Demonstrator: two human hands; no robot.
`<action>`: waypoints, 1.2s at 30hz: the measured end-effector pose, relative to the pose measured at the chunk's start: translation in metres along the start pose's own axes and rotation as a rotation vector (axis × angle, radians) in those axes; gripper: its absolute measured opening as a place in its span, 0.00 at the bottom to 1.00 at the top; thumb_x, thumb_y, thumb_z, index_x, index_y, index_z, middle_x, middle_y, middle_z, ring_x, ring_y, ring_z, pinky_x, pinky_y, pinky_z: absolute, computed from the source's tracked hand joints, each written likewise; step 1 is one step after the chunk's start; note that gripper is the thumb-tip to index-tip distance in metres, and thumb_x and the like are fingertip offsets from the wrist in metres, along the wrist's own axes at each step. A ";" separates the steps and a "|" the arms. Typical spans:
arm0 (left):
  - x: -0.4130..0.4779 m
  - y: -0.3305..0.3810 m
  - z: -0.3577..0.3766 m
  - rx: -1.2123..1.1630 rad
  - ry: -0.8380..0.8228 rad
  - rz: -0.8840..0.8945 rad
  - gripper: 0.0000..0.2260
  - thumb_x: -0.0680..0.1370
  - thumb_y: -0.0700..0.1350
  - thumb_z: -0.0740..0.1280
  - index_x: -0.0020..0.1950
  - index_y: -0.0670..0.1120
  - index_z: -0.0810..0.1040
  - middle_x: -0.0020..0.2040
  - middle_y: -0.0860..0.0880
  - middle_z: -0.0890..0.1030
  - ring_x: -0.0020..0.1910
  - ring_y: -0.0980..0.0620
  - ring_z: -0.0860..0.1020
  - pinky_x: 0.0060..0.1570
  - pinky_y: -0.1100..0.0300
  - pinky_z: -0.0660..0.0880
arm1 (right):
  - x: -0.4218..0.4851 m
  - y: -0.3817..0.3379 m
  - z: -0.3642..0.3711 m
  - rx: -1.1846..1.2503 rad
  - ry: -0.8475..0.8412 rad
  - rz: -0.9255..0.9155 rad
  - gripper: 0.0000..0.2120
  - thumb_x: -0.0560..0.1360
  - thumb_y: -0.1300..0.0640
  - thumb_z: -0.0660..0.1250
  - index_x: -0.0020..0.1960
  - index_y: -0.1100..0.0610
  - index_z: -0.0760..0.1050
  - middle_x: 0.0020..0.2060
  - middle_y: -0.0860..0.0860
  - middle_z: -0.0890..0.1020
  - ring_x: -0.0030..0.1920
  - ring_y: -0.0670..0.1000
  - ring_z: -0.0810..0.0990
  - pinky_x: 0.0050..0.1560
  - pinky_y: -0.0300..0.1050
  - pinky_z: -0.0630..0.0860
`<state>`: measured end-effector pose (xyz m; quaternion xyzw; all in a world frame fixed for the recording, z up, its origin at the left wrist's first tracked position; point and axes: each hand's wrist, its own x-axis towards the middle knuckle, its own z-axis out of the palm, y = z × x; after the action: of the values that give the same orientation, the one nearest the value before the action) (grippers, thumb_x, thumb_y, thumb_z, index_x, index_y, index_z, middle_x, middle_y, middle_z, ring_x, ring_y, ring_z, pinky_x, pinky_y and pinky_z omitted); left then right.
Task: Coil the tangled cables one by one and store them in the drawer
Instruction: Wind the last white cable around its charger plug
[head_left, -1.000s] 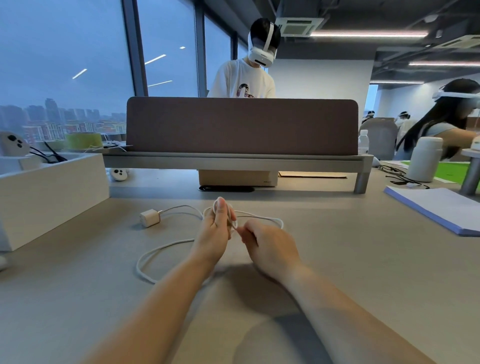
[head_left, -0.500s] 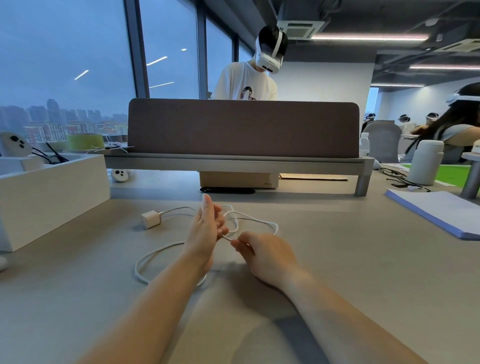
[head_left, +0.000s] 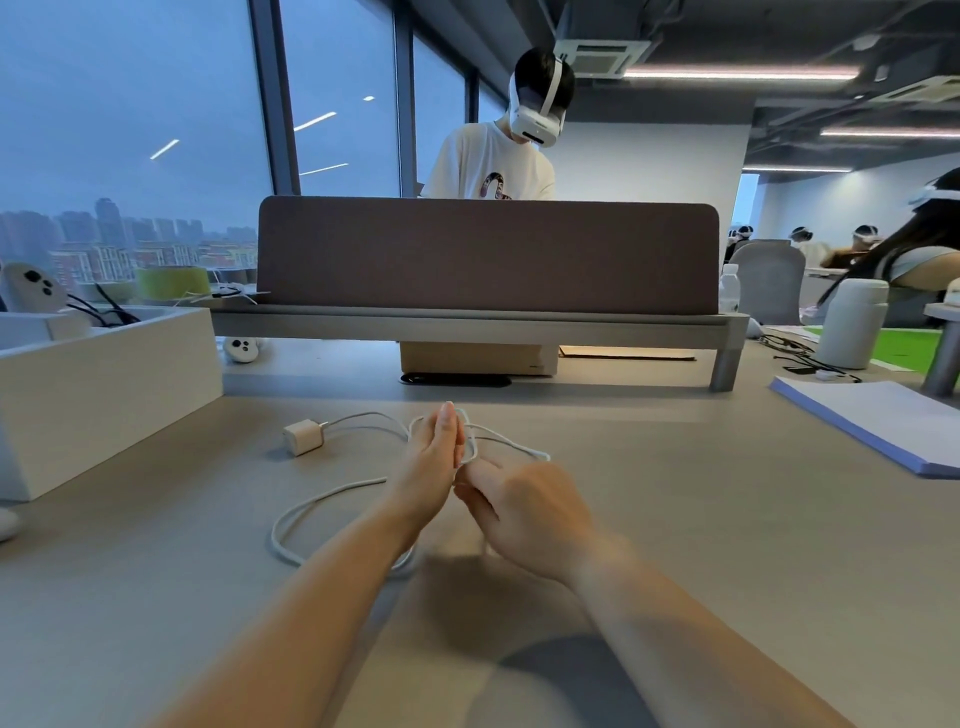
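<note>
I count one white cable (head_left: 332, 491) on the tabletop (head_left: 675, 519), its one square plug (head_left: 303, 437) lying well to the left of my fingers. My left hand (head_left: 434, 467) stands edge-up, fingers straight and together, with what looks like two turns of cable looped round them. My right hand (head_left: 524, 514), touching it, has its fingers curled and pinching the cable just below the left fingertips.

The left grip (head_left: 434, 467) straightens its fingers upright from a curl over the cable (head_left: 343, 488). The right grip (head_left: 524, 512) closes the gap and now touches it.
</note>
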<state>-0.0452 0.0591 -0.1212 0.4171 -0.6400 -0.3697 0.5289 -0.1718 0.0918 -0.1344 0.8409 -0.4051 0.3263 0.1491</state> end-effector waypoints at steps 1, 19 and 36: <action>0.000 -0.001 0.000 0.021 -0.021 0.007 0.18 0.84 0.51 0.47 0.39 0.45 0.67 0.34 0.48 0.68 0.33 0.57 0.68 0.38 0.67 0.69 | 0.000 0.001 -0.001 -0.003 0.032 -0.003 0.16 0.78 0.48 0.52 0.51 0.54 0.75 0.42 0.51 0.82 0.37 0.57 0.79 0.30 0.49 0.74; -0.015 0.014 -0.004 0.090 -0.398 -0.092 0.19 0.84 0.54 0.48 0.41 0.46 0.70 0.35 0.50 0.71 0.29 0.60 0.66 0.35 0.67 0.66 | -0.004 0.020 -0.010 0.068 0.274 0.228 0.09 0.74 0.50 0.68 0.41 0.54 0.73 0.36 0.46 0.77 0.32 0.47 0.73 0.29 0.42 0.69; -0.018 0.014 -0.001 0.012 -0.557 -0.140 0.17 0.80 0.56 0.56 0.38 0.46 0.64 0.27 0.54 0.64 0.27 0.55 0.59 0.28 0.64 0.60 | 0.003 0.021 -0.016 0.671 0.197 0.595 0.19 0.69 0.41 0.68 0.36 0.57 0.73 0.27 0.49 0.73 0.28 0.47 0.68 0.31 0.44 0.69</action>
<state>-0.0446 0.0816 -0.1146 0.3458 -0.7325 -0.5018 0.3033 -0.1940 0.0852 -0.1205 0.6548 -0.4846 0.5466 -0.1940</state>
